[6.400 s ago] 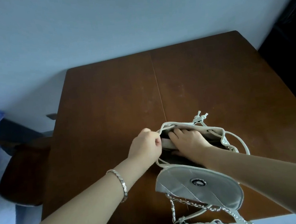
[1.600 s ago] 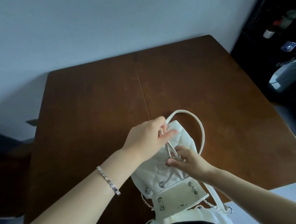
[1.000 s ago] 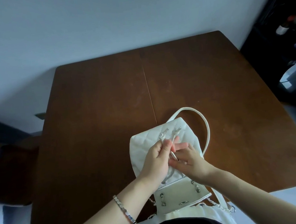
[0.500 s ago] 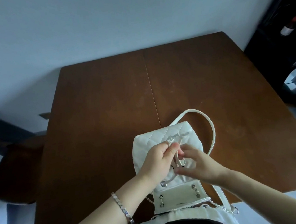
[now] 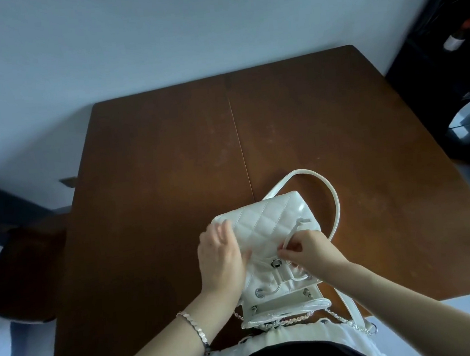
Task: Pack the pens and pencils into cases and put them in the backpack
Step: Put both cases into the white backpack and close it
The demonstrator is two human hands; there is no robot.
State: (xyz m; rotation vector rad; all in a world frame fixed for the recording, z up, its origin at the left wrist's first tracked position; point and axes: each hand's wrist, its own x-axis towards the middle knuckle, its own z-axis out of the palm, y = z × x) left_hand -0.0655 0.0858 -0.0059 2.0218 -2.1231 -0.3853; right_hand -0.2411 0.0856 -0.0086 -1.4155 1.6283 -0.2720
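A small white quilted backpack (image 5: 270,226) lies on its back near the front edge of the brown table (image 5: 169,161), its mouth towards me and its flap (image 5: 283,306) folded down at the table edge. My left hand (image 5: 221,258) rests flat against the bag's left side, fingers spread. My right hand (image 5: 306,247) pinches the white drawstring (image 5: 293,232) just above the gathered mouth. A white strap (image 5: 326,189) loops out past the bag's far right corner. No pens, pencils or cases are visible.
A dark chair (image 5: 21,270) stands left of the table. Dark shelving with bottles (image 5: 455,36) fills the right edge. A silver chain strap (image 5: 354,324) hangs off the table's front edge by my lap.
My left hand has let go of the drawstring and moved to the bag's left side. My right hand keeps the cord pulled out, and the bag's mouth looks drawn tighter.
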